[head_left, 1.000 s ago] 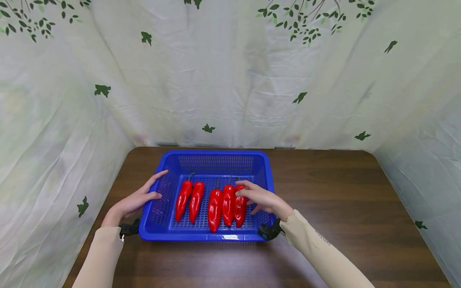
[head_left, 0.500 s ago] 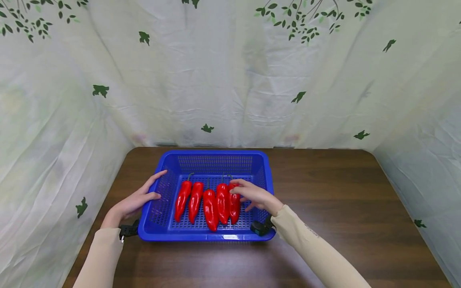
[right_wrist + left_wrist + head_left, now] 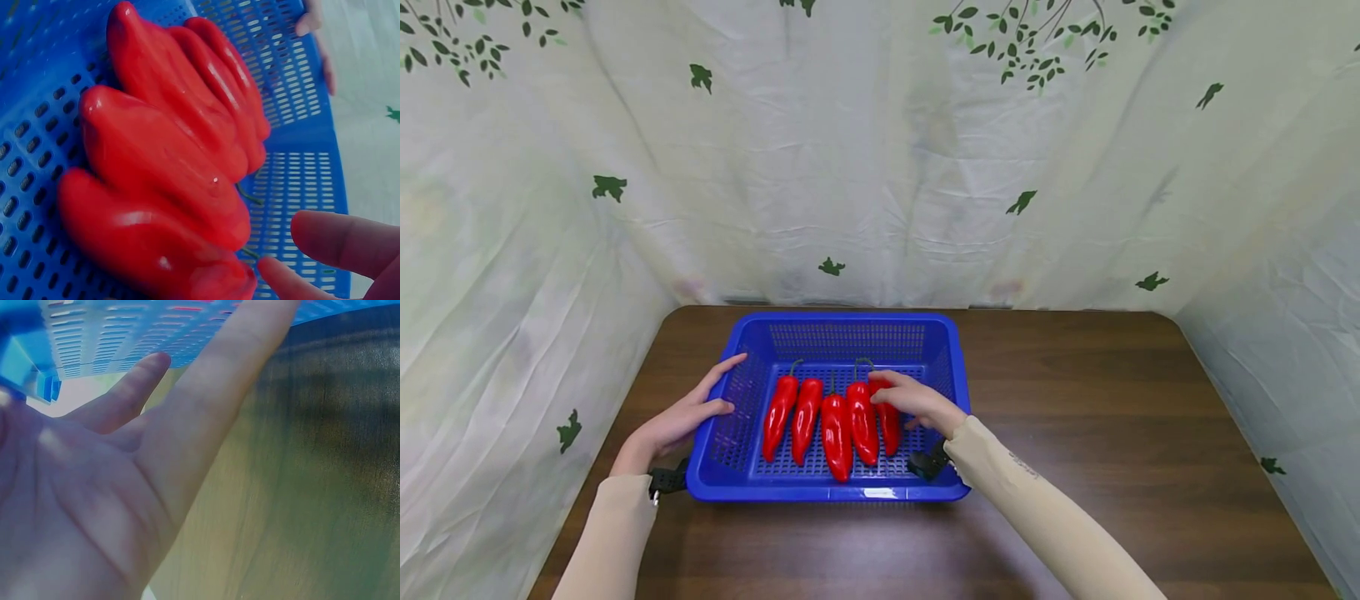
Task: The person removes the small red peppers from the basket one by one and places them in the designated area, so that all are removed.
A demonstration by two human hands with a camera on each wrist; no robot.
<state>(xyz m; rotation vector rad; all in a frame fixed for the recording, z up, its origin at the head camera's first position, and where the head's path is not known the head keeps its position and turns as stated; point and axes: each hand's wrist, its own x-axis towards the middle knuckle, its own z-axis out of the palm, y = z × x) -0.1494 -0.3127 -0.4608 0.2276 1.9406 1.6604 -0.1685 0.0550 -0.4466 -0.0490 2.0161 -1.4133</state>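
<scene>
Several red peppers (image 3: 837, 437) lie side by side, stems away from me, in a blue plastic basket (image 3: 865, 319) with slotted walls. My left hand (image 3: 681, 421) holds the basket's left rim, thumb over the inner side and other fingers outside. In the left wrist view, its palm (image 3: 94, 500) and extended fingers show against the basket's outer wall. My right hand (image 3: 921, 404) reaches over the rightmost pepper (image 3: 889, 421), fingers loosely extended near its stem end and partly covering it. In the right wrist view, one fingertip touches or nearly touches that pepper (image 3: 150, 244); I cannot tell which.
The basket stands on a brown wooden table (image 3: 1112, 433), left of its middle. A pale curtain (image 3: 880, 167) with leaf prints hangs behind the table and along both sides. Wrist cameras (image 3: 928, 461) sit on both wrists.
The three right-hand peppers have slid left, closer to the two at the left. My right hand has moved left with them. My left hand has stayed on the rim.
</scene>
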